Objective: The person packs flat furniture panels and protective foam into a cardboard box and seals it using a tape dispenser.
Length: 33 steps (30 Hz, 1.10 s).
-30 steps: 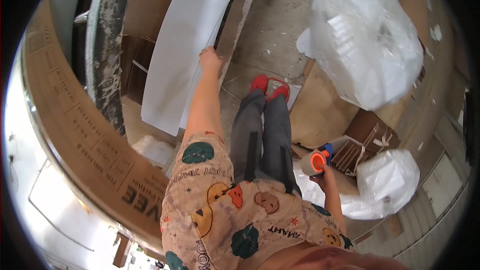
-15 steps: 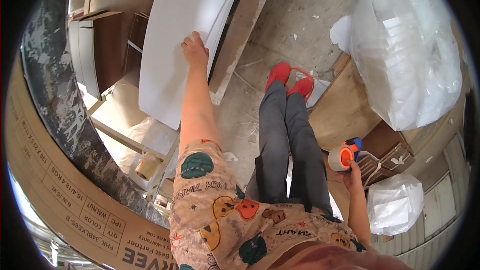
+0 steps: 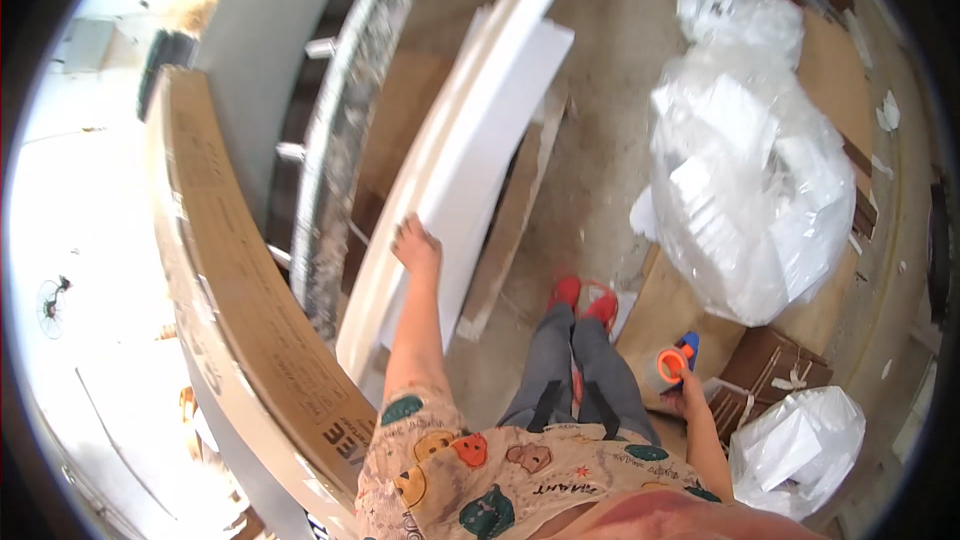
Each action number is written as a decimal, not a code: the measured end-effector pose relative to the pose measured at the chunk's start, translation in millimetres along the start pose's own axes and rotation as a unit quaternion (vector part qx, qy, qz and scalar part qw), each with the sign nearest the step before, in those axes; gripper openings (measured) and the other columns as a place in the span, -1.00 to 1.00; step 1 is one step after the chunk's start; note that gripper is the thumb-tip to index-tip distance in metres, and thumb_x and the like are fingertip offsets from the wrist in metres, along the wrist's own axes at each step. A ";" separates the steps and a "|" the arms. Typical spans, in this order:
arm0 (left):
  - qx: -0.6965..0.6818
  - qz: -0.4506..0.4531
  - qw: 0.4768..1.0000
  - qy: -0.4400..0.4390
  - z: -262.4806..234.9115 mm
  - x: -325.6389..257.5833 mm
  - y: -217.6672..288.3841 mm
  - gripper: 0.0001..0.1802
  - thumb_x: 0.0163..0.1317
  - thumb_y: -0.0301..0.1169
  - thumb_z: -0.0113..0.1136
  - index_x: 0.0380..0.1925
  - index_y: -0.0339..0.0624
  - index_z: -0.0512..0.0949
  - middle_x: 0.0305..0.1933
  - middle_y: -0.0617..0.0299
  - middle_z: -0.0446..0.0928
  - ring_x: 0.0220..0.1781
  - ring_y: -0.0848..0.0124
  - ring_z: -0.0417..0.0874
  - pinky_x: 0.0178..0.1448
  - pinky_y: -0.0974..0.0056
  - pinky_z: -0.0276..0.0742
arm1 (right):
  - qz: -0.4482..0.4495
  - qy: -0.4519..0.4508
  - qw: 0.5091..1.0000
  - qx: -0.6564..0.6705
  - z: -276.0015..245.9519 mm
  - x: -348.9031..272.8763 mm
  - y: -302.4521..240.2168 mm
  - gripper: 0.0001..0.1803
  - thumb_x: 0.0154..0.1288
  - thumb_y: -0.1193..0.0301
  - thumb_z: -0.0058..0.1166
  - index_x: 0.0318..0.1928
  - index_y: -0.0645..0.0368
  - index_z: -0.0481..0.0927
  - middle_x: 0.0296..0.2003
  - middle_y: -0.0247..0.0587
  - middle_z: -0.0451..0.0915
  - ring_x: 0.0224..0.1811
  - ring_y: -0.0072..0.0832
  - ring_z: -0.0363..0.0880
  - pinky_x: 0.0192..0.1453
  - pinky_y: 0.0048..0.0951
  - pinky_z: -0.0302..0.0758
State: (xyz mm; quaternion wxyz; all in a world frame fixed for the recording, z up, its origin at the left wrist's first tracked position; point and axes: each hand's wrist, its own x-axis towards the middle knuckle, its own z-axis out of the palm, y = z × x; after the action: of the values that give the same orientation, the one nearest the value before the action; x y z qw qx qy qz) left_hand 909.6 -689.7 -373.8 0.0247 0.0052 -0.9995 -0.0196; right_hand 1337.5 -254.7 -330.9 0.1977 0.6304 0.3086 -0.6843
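Observation:
My left hand (image 3: 418, 246) reaches forward, its fingers bent over the upper edge of a long white sheet (image 3: 468, 155) that looks like foam board. The sheet stands tilted on its side, and another white sheet (image 3: 535, 65) shows along its right. In my right hand (image 3: 688, 396), low on the right, is a tape dispenser (image 3: 671, 366) with an orange hub and blue parts. The fingers under its grip are partly hidden.
A long cardboard box (image 3: 265, 290) stands at my left beside a scuffed beam (image 3: 345, 130). Clear plastic bags of white pieces (image 3: 755, 180) lie on the right, with tied brown boards (image 3: 780, 365) nearer. Cardboard (image 3: 515, 225) leans beyond the sheets.
My view has lifted and shifted. The white sheet has tipped up, and my left hand now lies on its upper edge. My right hand still holds the tape dispenser.

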 end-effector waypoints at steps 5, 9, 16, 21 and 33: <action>-0.098 0.069 0.992 0.045 -93.3 -16.2 90.3 -0.53 0.11 -0.39 0.12 0.07 -0.12 0.36 -0.10 -0.01 0.52 -0.13 -0.02 0.56 -0.18 -0.05 0.48 | -0.035 -0.033 0.995 -0.087 -31.3 24.0 -10.4 -0.50 0.11 0.15 -0.02 0.03 0.14 0.42 -0.19 -0.05 0.55 -0.30 -0.20 0.58 -0.38 -0.15 0.56; -0.166 0.077 0.983 0.004 -157.3 -16.2 137.8 -0.60 0.18 -0.32 0.11 0.04 -0.13 0.39 -0.14 -0.09 0.55 -0.21 -0.11 0.57 -0.18 -0.07 0.49 | -0.094 0.024 0.990 -0.101 -12.8 25.1 -43.9 -0.49 0.09 0.17 -0.04 0.05 0.13 0.41 -0.17 -0.02 0.53 -0.29 -0.13 0.58 -0.42 -0.06 0.56; -0.306 0.142 0.941 0.020 -258.2 60.8 199.4 -0.57 0.16 -0.25 0.19 0.03 -0.09 0.44 -0.28 -0.12 0.59 -0.29 -0.09 0.61 -0.23 0.00 0.51 | -0.061 -0.010 0.980 -0.190 28.0 13.5 -102.8 -0.41 0.09 0.09 0.05 0.09 0.15 0.42 -0.12 -0.03 0.53 -0.17 -0.07 0.57 -0.21 0.10 0.56; -0.399 0.195 0.895 0.034 -353.1 116.0 209.2 -0.61 0.13 -0.38 0.24 -0.01 -0.13 0.47 -0.34 -0.11 0.58 -0.31 0.02 0.65 -0.27 0.17 0.54 | -0.316 -0.080 0.924 -0.200 85.6 -106.7 -155.8 -0.39 0.08 0.00 0.11 0.02 0.17 0.48 -0.15 -0.11 0.54 -0.24 -0.20 0.57 -0.23 -0.09 0.56; -0.562 0.151 0.811 0.048 -523.7 251.6 134.1 -0.59 0.19 -0.44 0.24 0.05 -0.25 0.45 -0.19 0.26 0.57 -0.19 0.56 0.52 -0.10 0.43 0.46 | -0.103 -0.002 0.967 -0.234 161.4 60.0 -364.8 -0.37 0.10 0.10 0.12 0.10 0.25 0.42 -0.04 0.05 0.52 -0.04 -0.08 0.53 -0.02 0.14 0.41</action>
State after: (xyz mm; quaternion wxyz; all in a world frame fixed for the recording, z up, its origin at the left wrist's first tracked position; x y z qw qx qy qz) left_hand 683.0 -578.9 166.5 0.0739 -0.1601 -0.7996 -0.5741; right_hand 969.7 -89.2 -324.5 0.2691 0.5298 0.5232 -0.6109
